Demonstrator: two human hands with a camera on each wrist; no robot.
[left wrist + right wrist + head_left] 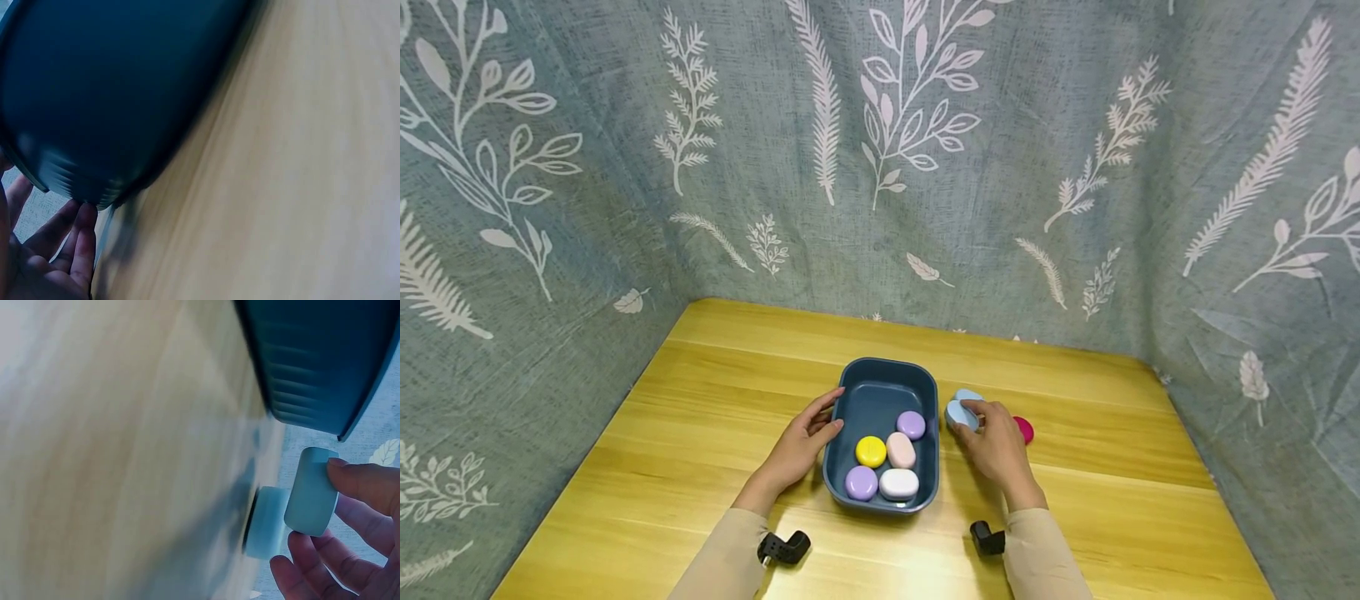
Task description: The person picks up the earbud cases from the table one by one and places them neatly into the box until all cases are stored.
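Note:
A dark blue rectangular bin [872, 404] stands on the table. My left hand [797, 448] rests against its left side, fingers spread along the rim; in the left wrist view the fingertips touch its outer wall. Just right of the bin, my right hand [1002, 446] pinches a light blue soap bar [311, 490] between thumb and fingers, raised off the table. A second light blue soap bar [265, 522] lies on the table right behind it. In the bin sit two purple soaps [911, 425], a yellow one [871, 452], a pink one [901, 450] and a white one [898, 484].
A dark red soap [1023, 430] lies right of my right hand, partly hidden by it. The wooden table [685, 433] is bounded at the back and sides by grey-blue leaf-patterned curtains [850, 267]. Black camera mounts sit on both wrists.

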